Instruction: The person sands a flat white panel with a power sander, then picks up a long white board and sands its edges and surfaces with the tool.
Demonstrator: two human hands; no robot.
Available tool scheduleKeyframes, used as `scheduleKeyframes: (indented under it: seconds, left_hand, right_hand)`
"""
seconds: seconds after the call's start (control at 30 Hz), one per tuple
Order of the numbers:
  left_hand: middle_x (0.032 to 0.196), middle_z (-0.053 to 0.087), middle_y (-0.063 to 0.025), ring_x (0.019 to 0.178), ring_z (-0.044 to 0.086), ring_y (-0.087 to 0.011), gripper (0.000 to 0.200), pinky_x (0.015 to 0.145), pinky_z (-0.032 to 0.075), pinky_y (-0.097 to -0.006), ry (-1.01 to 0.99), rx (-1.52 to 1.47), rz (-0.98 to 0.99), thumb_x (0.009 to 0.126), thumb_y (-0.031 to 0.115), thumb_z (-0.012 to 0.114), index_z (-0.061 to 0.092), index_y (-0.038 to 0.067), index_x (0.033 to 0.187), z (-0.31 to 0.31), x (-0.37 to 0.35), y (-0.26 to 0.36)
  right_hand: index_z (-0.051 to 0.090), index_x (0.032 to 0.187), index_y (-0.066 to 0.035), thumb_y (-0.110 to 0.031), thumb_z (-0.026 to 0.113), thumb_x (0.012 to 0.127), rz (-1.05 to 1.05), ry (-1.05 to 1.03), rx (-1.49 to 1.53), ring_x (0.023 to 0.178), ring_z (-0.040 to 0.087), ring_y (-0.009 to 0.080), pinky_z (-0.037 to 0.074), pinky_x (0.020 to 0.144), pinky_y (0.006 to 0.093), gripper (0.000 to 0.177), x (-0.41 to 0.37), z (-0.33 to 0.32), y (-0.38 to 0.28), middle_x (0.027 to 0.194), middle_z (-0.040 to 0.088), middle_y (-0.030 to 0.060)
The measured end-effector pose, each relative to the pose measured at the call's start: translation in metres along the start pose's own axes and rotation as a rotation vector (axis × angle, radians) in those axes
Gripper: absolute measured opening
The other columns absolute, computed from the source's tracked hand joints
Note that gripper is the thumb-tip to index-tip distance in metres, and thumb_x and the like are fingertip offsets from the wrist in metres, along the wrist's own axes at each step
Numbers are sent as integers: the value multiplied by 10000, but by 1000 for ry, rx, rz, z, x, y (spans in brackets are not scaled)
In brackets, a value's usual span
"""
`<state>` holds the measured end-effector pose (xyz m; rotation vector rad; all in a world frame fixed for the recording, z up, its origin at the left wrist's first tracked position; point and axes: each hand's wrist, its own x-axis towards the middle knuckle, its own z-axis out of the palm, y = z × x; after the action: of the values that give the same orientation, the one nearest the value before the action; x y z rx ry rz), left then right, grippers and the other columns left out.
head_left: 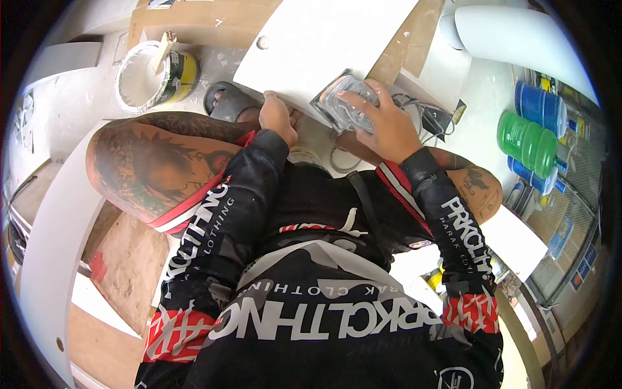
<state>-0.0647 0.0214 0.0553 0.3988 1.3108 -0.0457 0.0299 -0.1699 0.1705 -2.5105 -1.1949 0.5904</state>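
A white board (311, 48) with a round hole near its left side lies slanted in front of me. My right hand (387, 123) is closed over the top of a grey, dusty power sander (346, 104). The sander sits at the board's near right corner, its flat square base tilted against the edge. My left hand (277, 118) grips the board's near edge farther left, with some fingers hidden under it. A cable (424, 117) runs loosely to the right of the sander.
An open bucket (139, 81) of white paste with a scraper stands at the upper left. Blue (541, 107) and green (528, 139) water bottles lie on a rack at the right. A curved white panel (55, 259) is at the left; cardboard (194, 26) lies behind the board.
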Motion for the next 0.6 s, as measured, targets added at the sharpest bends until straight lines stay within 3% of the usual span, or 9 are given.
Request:
scheduleKeyframes:
  seconds: [0.2, 0.33, 0.4, 0.53, 0.6]
  left_hand:
    - [1320, 632, -113, 1142, 653, -283, 616, 1002, 468, -421, 30, 17, -46, 1062, 544, 349, 479, 59, 1419, 5, -4, 4]
    - [1287, 652, -80, 1133, 646, -258, 616, 949, 424, -403, -7, 103, -26, 1057, 568, 324, 491, 95, 1415, 0, 2, 1]
    - [1284, 651, -71, 1136, 639, -250, 618, 936, 410, -397, -12, 124, -31, 1053, 578, 317, 490, 107, 1415, -1, 5, 2]
    - [1357, 576, -70, 1177, 585, -254, 598, 965, 383, -418, -48, 164, -24, 1059, 549, 300, 435, 114, 1445, 0, -5, 4]
    - [1381, 539, -72, 1202, 548, -265, 568, 1000, 369, -434, -50, 172, -35, 1071, 512, 286, 405, 116, 1459, 3, -9, 6]
  right_hand:
    - [490, 1437, -464, -208, 787, 788, -145, -65, -57, 1049, 698, 374, 617, 838, 434, 757, -4, 5, 2, 1441, 486, 154]
    - [462, 1460, -472, -215, 781, 798, 2, -49, -32, 1084, 678, 391, 607, 871, 450, 778, 13, 0, 26, 1446, 476, 161]
    - [427, 1488, -479, -220, 770, 806, -7, 144, 6, 1139, 648, 410, 593, 903, 469, 806, 28, -4, 48, 1441, 465, 183]
    - [397, 1511, -477, -220, 764, 802, 103, 240, 63, 1163, 627, 426, 581, 931, 486, 839, 52, -17, 88, 1431, 456, 216]
    - [396, 1528, -422, -176, 709, 808, 167, 327, 89, 1124, 633, 437, 551, 969, 467, 822, 65, -20, 100, 1349, 494, 210]
